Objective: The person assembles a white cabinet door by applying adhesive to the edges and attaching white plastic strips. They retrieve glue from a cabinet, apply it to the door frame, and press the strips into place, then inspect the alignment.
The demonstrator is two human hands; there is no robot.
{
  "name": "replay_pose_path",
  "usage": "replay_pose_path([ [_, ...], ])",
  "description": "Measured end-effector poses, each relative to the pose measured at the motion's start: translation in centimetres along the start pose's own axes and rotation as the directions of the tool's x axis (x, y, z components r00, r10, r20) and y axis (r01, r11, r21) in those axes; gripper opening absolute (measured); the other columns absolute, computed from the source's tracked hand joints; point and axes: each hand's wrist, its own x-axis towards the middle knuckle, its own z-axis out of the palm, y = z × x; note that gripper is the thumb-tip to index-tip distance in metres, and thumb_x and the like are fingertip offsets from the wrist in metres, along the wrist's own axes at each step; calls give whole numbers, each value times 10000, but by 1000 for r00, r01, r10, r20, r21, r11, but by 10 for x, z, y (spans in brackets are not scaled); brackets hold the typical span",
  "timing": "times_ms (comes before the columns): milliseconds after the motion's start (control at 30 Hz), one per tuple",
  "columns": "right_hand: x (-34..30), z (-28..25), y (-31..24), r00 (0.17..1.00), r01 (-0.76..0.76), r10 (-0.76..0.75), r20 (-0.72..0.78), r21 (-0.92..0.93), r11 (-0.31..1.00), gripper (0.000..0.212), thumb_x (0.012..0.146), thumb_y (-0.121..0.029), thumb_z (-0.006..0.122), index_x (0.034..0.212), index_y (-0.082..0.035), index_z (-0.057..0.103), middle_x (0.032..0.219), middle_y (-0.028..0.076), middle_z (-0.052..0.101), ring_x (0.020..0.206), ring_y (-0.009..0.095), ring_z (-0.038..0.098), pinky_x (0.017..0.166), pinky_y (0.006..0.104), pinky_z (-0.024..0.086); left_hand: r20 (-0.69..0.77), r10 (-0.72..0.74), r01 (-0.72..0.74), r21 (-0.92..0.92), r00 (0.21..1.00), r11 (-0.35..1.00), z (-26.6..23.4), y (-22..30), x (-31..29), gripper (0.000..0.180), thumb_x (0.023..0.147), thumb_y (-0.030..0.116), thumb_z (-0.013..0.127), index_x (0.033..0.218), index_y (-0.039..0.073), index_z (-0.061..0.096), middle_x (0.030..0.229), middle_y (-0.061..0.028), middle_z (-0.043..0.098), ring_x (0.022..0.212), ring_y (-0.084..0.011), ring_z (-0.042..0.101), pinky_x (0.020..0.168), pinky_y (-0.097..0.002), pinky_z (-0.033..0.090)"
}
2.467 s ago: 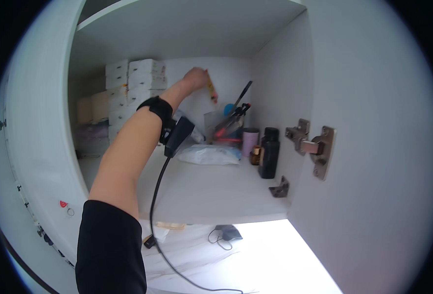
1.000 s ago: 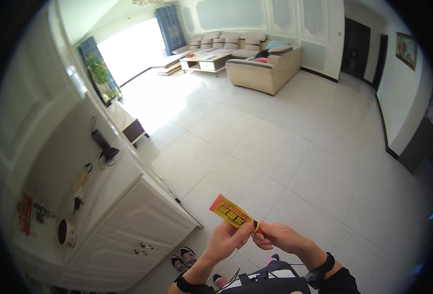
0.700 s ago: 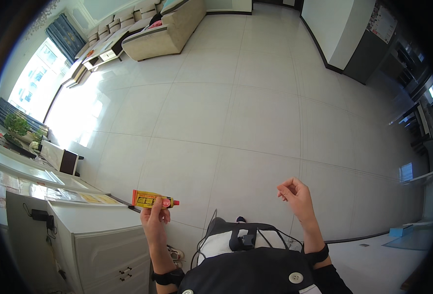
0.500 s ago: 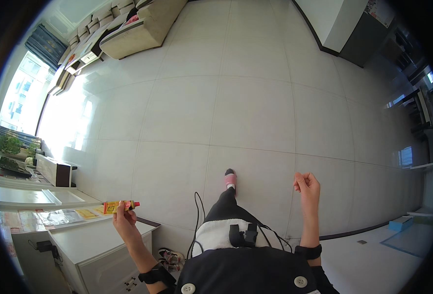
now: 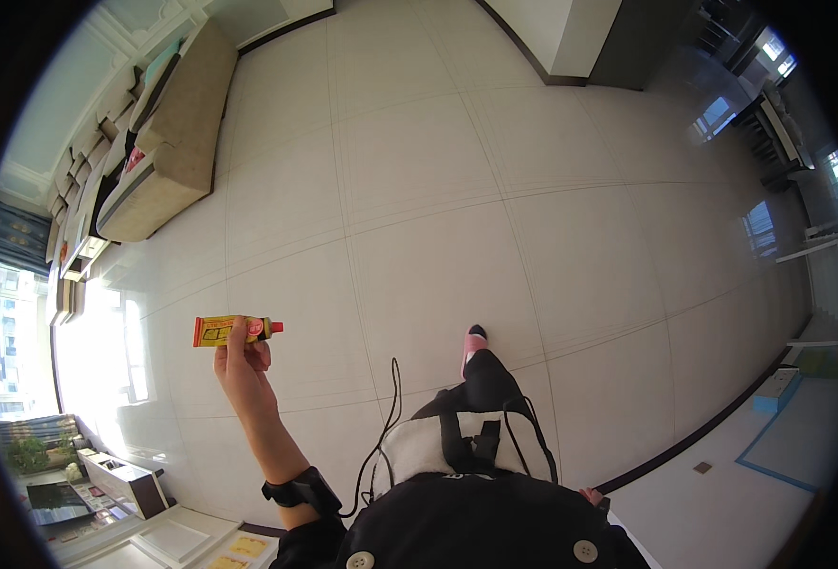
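Tube [image 5: 212, 332] is partly hidden by the left hand [image 5: 245, 365] gripping it.

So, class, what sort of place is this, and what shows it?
Probably a home's living area: there's a sofa, plus a curtain beside a bright window.

The left hand [image 5: 245, 368] is covering part of the yellow tube [image 5: 215, 332], whose fine lettering is appearing too small to read. The black garment [image 5: 476, 526] is concealing most of the right hand [image 5: 592, 495]. The picture's dark rim is cropping the window [image 5: 7, 351].
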Motion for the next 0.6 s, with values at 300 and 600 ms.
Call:
replay_pose_path([
  [300, 39, 230, -167, 1000, 27, -27, 3, 30, 999, 337, 944, -328, 455, 1083, -59, 603, 886, 124, 687, 653, 208, 631, 539, 350, 536, 75, 24, -27, 47, 997, 999, 250, -2, 192, 192, 911, 187, 623, 787, 47, 576, 666, -14, 565, 493, -57, 419, 451, -205, 291],
  [600, -219, 726, -740, 377, 924, -742, 554, -170, 343, 298, 970, -290, 505, 1006, -31, 647, 924, 48, 678, 817, 121, 640, 752, 252, 503, -279, 152, -82, 247, 948, 965, 323, -2, 381, 193, 899, 208, 639, 828, 38, 582, 694, -34, 602, 494, -42, 431, 437, -184, 298],
])
